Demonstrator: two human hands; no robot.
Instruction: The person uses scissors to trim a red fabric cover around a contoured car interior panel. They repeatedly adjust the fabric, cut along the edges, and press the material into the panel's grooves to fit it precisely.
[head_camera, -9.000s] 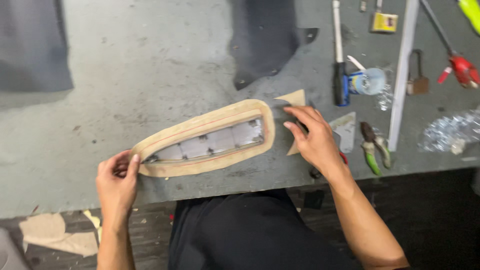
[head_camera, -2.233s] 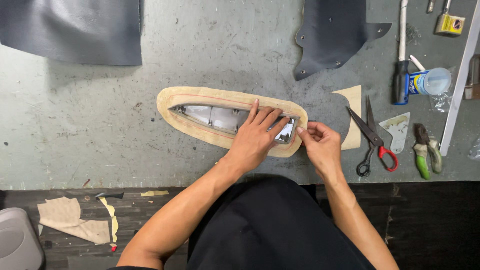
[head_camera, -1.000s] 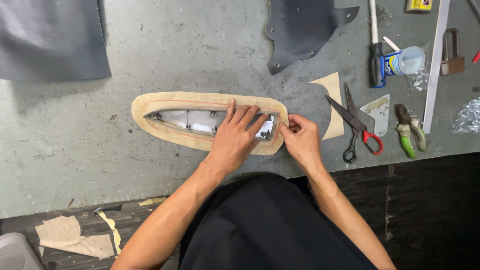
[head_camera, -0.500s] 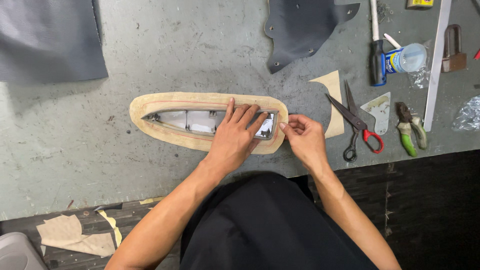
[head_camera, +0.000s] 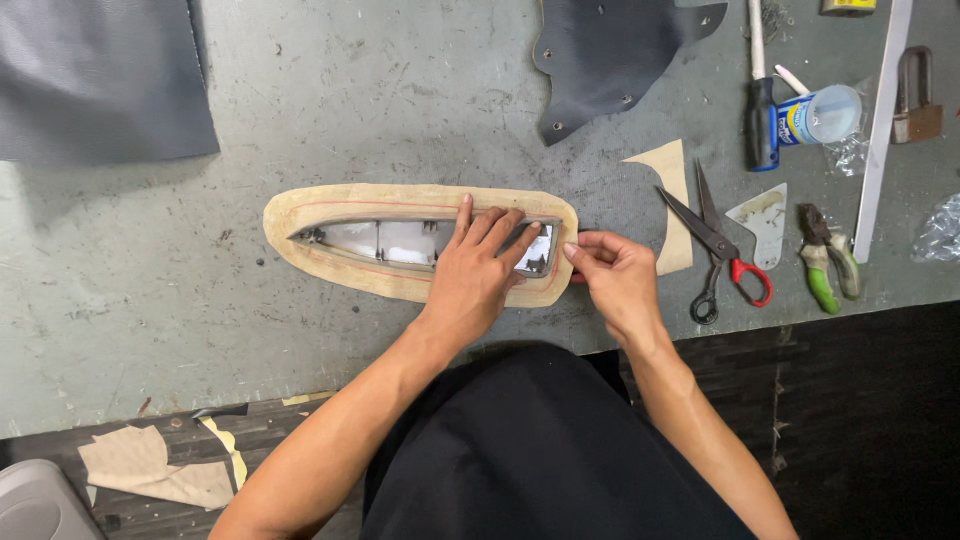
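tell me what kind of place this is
Probably an upholstery or trim workshop. A worn grey workbench carries scissors, pliers and dark cut material, while both hands work a tan covering over a long panel.

Grey scuffed surface (head_camera: 300, 110). Dark grey fabric sheet (head_camera: 100, 80) at top left, partly out of view. Dark leather cut piece (head_camera: 610, 55) with small holes at top centre. Tan curved offcut (head_camera: 672, 200) right of centre, red-handled scissors (head_camera: 715, 245) lying open just beside it, blades partly over it. Pale scraper piece (head_camera: 762, 215) near the scissors. Green-handled pliers (head_camera: 825, 265) further right. Black-handled screwdriver (head_camera: 760, 110) upright in view, touching a small clear bottle (head_camera: 820, 112) on its side. Long white ruler strip (head_camera: 880, 130) slanting down the right side. Brown padlock-shaped item (head_camera: 915, 95) at right edge. Tan scraps (head_camera: 150, 470) on the floor at lower left, grey bin corner (head_camera: 35, 505) beside them.
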